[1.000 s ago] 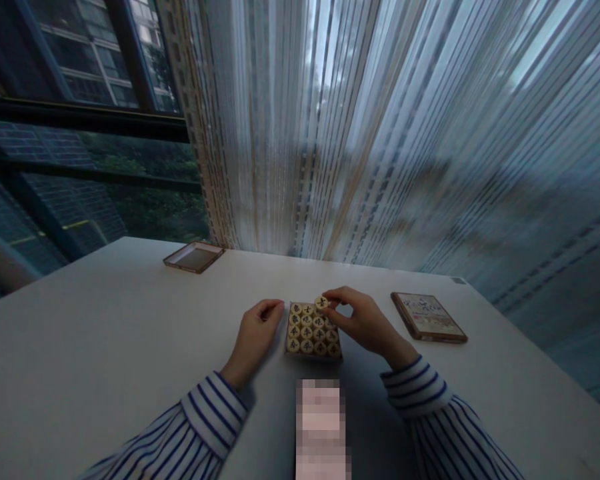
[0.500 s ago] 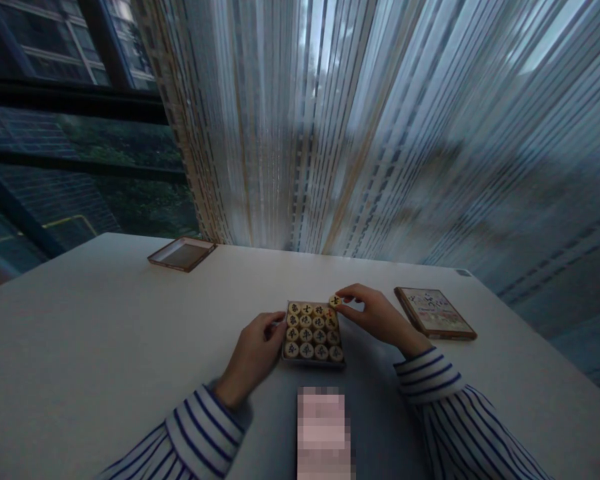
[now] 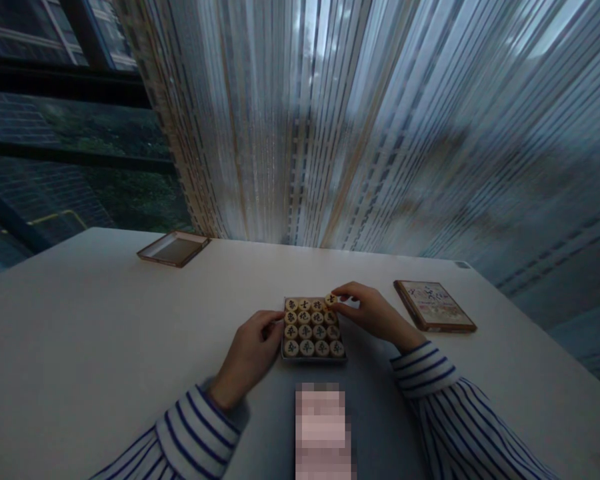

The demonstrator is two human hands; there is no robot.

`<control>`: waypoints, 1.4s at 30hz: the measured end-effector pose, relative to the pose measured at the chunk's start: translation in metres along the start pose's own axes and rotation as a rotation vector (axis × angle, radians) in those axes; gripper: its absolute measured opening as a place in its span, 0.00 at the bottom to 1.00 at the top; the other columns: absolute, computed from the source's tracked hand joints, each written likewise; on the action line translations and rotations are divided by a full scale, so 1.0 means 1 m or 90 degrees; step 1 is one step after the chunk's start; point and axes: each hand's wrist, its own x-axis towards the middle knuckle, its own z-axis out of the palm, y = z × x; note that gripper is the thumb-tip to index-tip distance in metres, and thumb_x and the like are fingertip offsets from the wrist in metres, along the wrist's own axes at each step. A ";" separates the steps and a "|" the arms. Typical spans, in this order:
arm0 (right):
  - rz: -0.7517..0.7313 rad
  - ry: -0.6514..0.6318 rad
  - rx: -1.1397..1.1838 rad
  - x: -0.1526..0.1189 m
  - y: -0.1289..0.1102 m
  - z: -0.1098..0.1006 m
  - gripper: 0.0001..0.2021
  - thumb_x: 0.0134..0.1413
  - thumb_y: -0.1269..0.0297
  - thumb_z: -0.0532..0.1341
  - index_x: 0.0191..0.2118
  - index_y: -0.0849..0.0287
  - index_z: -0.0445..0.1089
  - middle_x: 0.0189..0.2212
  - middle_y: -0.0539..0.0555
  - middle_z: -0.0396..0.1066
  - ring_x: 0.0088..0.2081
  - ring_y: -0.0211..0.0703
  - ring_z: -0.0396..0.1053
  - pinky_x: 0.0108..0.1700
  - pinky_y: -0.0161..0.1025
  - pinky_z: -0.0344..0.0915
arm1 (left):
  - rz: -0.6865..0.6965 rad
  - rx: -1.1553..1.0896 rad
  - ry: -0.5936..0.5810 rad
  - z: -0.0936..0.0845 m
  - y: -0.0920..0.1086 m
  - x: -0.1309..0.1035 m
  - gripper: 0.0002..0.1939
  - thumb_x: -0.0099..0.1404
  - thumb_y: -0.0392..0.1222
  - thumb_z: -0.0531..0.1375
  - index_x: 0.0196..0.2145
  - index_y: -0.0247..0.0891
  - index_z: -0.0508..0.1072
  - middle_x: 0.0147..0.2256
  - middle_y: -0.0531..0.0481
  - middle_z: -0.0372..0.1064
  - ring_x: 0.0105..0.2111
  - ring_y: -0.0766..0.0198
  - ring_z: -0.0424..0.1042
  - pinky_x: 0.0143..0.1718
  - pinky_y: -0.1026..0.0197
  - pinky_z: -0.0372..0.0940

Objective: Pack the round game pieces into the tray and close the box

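Note:
A square box full of round wooden chess pieces in rows lies on the white table. My left hand holds the box's left side, its fingertips at the upper left edge. Between thumb and fingers of my right hand is a round piece with a dark character, at the box's top right corner. The other pieces show dark characters facing up.
An open shallow tray lies at the table's back left. A flat box with a printed cover lies to the right of my right hand. A pixelated pink object is near the front edge. A string curtain hangs behind the table.
My right hand has moved the held piece slightly left and over the top right corner slot, covering the red mark seen there before. My left hand stays at the box. The view has shifted slightly.

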 end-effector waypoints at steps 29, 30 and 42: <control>-0.003 -0.063 0.001 0.000 0.004 0.000 0.11 0.52 0.63 0.59 0.41 0.59 0.72 0.37 0.55 0.72 0.36 0.40 0.69 0.41 0.38 0.64 | 0.011 0.013 -0.012 0.000 0.000 -0.001 0.13 0.59 0.40 0.53 0.39 0.36 0.74 0.37 0.46 0.73 0.36 0.61 0.72 0.38 0.59 0.66; -0.002 -0.063 0.000 0.000 0.004 0.000 0.11 0.52 0.63 0.59 0.41 0.59 0.72 0.37 0.55 0.72 0.36 0.40 0.69 0.41 0.39 0.64 | 0.010 0.013 -0.014 0.000 0.000 -0.001 0.13 0.59 0.41 0.53 0.39 0.36 0.74 0.37 0.45 0.73 0.36 0.61 0.72 0.38 0.59 0.66; 0.006 -0.069 0.002 0.000 0.001 0.000 0.11 0.52 0.64 0.59 0.41 0.58 0.72 0.37 0.55 0.72 0.36 0.40 0.69 0.40 0.38 0.64 | 0.008 0.008 -0.013 0.000 0.001 0.001 0.13 0.58 0.40 0.53 0.38 0.36 0.74 0.37 0.45 0.73 0.35 0.61 0.72 0.37 0.59 0.67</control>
